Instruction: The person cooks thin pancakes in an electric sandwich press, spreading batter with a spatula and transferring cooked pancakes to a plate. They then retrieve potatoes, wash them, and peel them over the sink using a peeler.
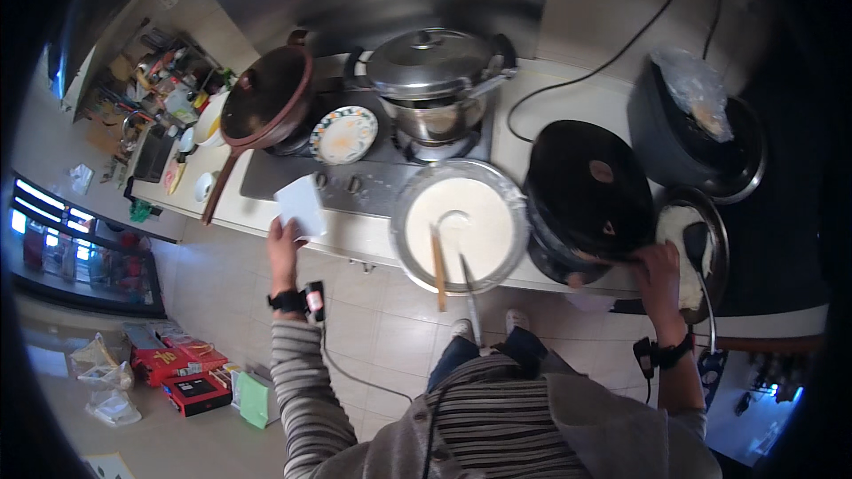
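My left hand holds a flat white square piece, maybe a scraper or card, over the counter's front edge. At the right, my right hand grips the near rim of a round black lid on a dark electric appliance, perhaps a baking pan; the lid looks tilted up. Between my hands stands a wide metal bowl of smooth white batter, with a wooden-handled utensil and a metal utensil leaning on its near rim. Right of my right hand, a metal dish holds white dough or batter and a black ladle.
Behind the bowl, a lidded steel pot stands on the gas hob. A patterned plate and a brown lidded pan are to its left. A dark pot with a plastic bag sits at the back right; a black cord crosses the counter.
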A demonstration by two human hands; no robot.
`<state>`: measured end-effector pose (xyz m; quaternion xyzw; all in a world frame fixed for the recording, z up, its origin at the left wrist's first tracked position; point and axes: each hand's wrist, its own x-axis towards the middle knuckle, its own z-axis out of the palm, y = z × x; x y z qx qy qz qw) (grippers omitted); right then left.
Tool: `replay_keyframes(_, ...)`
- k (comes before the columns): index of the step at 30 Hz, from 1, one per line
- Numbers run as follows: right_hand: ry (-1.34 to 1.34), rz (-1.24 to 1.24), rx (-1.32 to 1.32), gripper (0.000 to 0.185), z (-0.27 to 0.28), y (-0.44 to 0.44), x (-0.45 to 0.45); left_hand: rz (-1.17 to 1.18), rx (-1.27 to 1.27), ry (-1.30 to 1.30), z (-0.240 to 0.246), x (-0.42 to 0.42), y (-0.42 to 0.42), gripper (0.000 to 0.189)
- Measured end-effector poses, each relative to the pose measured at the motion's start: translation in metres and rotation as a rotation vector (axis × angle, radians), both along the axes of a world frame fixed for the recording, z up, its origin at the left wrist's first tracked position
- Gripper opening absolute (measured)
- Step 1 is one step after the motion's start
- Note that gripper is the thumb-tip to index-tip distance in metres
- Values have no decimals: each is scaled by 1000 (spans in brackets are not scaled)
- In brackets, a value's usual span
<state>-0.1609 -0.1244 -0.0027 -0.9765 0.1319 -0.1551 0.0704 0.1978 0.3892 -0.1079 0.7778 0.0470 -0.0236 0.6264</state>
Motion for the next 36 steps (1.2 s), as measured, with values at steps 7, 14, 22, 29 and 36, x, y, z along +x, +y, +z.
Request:
replay_keyframes(7,10,-153,-9,26,-68,27,-15,-1,-38,-39,-27,117,-37,14)
replay_keyframes(14,91,-242,-62,57,-54,48,-15,76,753,-496,-32,153,-90,27)
replay_keyframes(22,-143,-559,297,47,-57,85,-48,-211,1146,-843,-31,162,-117,25)
replay_keyframes(29,-142,-463,257,45,-74,86,-10,-473,904,-606,-33,146,-122,40)
replay_keyframes(36,-279,-630,641,22,-113,96,-35,-409,689,-507,-35,86,-91,42)
